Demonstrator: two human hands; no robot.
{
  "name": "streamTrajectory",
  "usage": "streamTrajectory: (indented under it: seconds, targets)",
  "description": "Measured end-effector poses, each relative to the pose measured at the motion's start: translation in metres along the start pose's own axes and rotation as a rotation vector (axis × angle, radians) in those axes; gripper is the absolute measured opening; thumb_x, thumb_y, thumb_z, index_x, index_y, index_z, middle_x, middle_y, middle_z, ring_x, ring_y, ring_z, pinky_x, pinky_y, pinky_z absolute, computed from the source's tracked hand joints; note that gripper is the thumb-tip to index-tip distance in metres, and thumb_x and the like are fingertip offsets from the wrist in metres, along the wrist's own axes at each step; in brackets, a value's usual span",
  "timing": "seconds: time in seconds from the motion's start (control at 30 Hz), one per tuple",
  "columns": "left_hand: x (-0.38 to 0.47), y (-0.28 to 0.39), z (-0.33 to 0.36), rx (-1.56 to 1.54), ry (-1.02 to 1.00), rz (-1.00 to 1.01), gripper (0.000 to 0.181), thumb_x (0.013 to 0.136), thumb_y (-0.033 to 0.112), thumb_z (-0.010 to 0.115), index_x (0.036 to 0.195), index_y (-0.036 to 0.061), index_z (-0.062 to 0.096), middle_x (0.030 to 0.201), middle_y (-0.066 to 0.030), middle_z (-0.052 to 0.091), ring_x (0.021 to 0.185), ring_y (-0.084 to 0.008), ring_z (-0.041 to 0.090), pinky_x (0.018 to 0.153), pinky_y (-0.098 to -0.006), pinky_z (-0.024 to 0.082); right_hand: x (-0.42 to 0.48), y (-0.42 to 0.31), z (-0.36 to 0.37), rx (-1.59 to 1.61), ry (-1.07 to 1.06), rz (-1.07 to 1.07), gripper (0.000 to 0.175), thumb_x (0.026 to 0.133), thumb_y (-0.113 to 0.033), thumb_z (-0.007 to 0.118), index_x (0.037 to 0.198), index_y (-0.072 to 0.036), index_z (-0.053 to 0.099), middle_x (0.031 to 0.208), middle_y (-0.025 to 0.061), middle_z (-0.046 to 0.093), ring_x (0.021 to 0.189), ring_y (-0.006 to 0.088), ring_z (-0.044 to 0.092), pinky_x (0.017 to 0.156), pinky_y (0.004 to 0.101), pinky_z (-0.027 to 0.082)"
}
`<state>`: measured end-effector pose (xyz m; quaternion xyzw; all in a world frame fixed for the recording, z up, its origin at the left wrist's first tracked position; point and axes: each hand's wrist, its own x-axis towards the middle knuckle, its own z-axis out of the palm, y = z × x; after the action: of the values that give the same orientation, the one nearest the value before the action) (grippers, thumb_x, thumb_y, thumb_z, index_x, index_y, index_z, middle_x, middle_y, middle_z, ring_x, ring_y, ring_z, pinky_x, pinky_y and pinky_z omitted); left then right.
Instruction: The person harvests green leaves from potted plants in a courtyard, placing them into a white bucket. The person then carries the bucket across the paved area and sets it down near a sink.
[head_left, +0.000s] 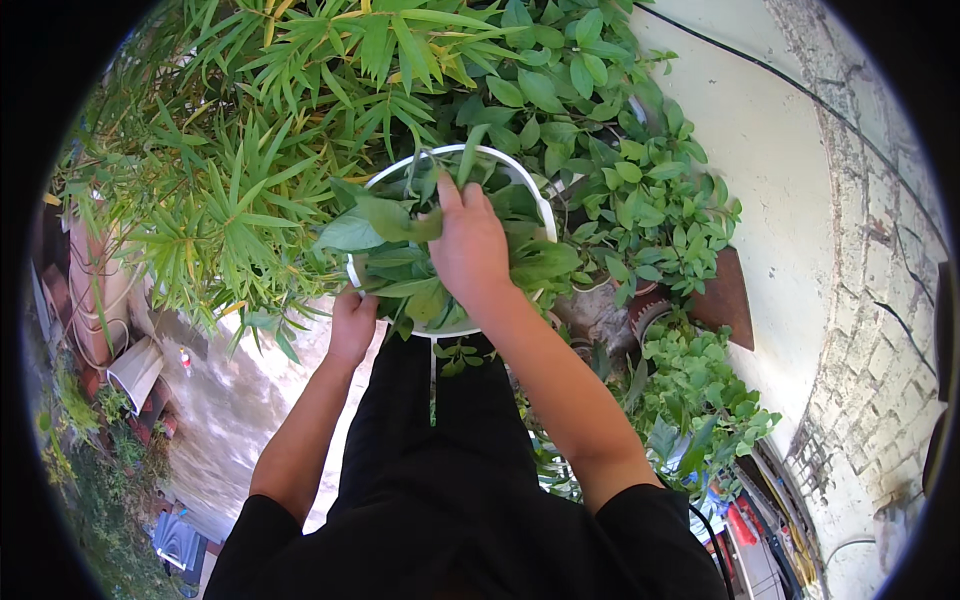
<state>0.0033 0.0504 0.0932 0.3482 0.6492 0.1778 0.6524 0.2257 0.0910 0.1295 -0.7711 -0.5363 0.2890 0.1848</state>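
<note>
In front of my body is a round white container (546, 202), probably a bucket or basin, heaped with large green leaves (401, 262). Its near edge sits by my black trousers. My left hand (354, 324) grips the rim at the left, thumb on the edge and the fingers mostly hidden. Over the middle of the leaf pile lies my right hand (472, 244), back up, with leaves between its thumb and fingers. One upright leaf (472, 154) rises just beyond its fingertips. Leaves hide the container's bottom.
Bamboo-like foliage (247, 165) crowds the far left, and a broad-leaved shrub (600, 150) presses against the right side. Brown plant pots (651, 307) stand to the right, before a pale wall (757, 187). A black cable (814, 97) crosses that wall. Concrete ground (232, 420) stretches left.
</note>
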Motion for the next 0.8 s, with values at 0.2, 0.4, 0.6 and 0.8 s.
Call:
streamTrajectory:
  seconds: [0.2, 0.4, 0.6, 0.8]
  targets:
    - [0.003, -0.005, -0.019, -0.031, 0.002, -0.153, 0.024, 0.098, 0.008, 0.047, 0.116, -0.0038, 0.058, 0.11, -0.0085, 0.065, 0.093, -0.0158, 0.062, 0.081, -0.0296, 0.051, -0.017, -0.02, -0.021, 0.043, 0.03, -0.092, 0.078, 0.081, -0.026, 0.075, 0.142, 0.006, 0.038, 0.129, 0.0255, 0.051, 0.116, 0.0393, 0.052, 0.104, 0.0462, 0.04]
    - [0.007, -0.005, -0.035, -0.044, -0.092, -0.058, 0.021, 0.098, 0.011, 0.049, 0.11, -0.0028, 0.06, 0.106, -0.0067, 0.065, 0.09, -0.0137, 0.062, 0.075, -0.0288, 0.05, -0.048, -0.019, -0.044, -0.11, -0.091, -0.243, 0.073, 0.086, -0.035, 0.069, 0.142, 0.004, 0.041, 0.145, 0.0224, 0.044, 0.137, 0.0405, 0.038, 0.116, 0.0536, 0.025]
    - [0.0, 0.008, -0.032, -0.055, -0.082, -0.049, 0.026, 0.095, 0.007, 0.052, 0.116, -0.0063, 0.059, 0.111, -0.0104, 0.065, 0.1, -0.019, 0.062, 0.086, -0.0315, 0.051, -0.044, -0.011, -0.041, -0.071, -0.169, -0.272, 0.066, 0.09, -0.036, 0.066, 0.138, 0.005, 0.045, 0.145, 0.0221, 0.044, 0.137, 0.0395, 0.038, 0.115, 0.049, 0.029]
    - [-0.012, 0.005, -0.046, -0.124, -0.044, -0.035, 0.027, 0.095, -0.001, 0.045, 0.118, -0.0075, 0.058, 0.109, -0.0123, 0.066, 0.097, -0.0203, 0.063, 0.086, -0.0325, 0.051, 0.027, -0.016, -0.133, 0.395, 0.125, -0.313, 0.027, 0.094, -0.015, 0.061, 0.117, -0.001, 0.063, 0.112, 0.0143, 0.067, 0.1, 0.0268, 0.065, 0.09, 0.0357, 0.051]
